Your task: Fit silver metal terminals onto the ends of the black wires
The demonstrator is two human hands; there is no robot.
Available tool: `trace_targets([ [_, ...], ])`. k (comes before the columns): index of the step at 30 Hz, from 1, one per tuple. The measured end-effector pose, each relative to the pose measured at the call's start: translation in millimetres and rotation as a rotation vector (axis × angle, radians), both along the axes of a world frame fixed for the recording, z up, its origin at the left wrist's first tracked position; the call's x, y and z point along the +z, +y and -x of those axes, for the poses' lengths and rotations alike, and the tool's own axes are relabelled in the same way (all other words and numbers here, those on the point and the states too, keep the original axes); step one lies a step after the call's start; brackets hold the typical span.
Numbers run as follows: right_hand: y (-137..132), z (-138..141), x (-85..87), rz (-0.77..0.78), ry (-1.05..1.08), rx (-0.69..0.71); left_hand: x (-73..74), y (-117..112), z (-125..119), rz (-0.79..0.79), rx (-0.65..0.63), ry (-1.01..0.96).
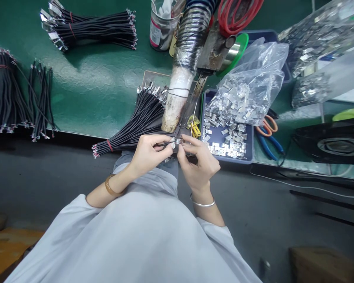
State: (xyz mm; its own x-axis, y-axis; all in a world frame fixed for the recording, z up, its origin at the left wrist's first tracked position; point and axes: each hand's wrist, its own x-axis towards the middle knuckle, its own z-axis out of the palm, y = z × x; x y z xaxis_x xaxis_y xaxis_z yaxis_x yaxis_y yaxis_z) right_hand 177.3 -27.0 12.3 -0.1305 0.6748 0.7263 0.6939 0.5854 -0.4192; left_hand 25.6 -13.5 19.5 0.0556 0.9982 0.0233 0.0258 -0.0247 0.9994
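My left hand (pixel 149 151) is closed in a pinch on a thin black wire (pixel 163 144) at the green bench's front edge. My right hand (pixel 198 159) is closed on a small silver metal clip (pixel 178 140) that meets the wire's end. Both hands touch each other just in front of a fanned bundle of black wires (pixel 135 125) tied with a red band. A blue tray (pixel 250 137) of several loose metal clips lies just right of my right hand.
A wrapped soldering fixture (pixel 183 78) stands behind the hands. A clear bag of clips (pixel 250 86) rests on the tray. Orange and blue scissors (pixel 268 133) lie to the right. More wire bundles lie at the far left (pixel 8 94) and top (pixel 91 29). A jar (pixel 161 25) stands behind.
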Motion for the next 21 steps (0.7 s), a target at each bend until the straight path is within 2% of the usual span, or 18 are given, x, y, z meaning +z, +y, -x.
trace_targets([
  [5,-2.2,-3.5,-2.0,0.000,-0.009,0.007,-0.1,-1.8,0.2,0.027,-0.042,0.008],
  [9,-1.4,-3.3,1.3,0.085,0.068,-0.013,-1.1,-3.4,1.7,-0.034,-0.066,0.055],
  [12,2.1,-5.5,4.5,0.310,0.217,0.018,-2.6,-5.3,5.5,-0.216,-0.134,0.156],
  [14,4.8,-8.0,6.4,0.494,0.297,0.082,-3.9,-6.4,9.2,-0.368,-0.182,0.242],
  [16,6.3,-10.2,8.0,0.611,0.347,0.162,-4.7,-6.9,13.0,-0.448,-0.189,0.283],
  [19,5.3,-10.6,8.8,0.609,0.335,0.215,-3.6,-6.6,17.7,-0.379,-0.193,0.225],
  [21,3.2,-9.3,7.8,0.470,0.206,0.175,-1.4,-5.9,19.8,-0.217,-0.280,0.137],
])
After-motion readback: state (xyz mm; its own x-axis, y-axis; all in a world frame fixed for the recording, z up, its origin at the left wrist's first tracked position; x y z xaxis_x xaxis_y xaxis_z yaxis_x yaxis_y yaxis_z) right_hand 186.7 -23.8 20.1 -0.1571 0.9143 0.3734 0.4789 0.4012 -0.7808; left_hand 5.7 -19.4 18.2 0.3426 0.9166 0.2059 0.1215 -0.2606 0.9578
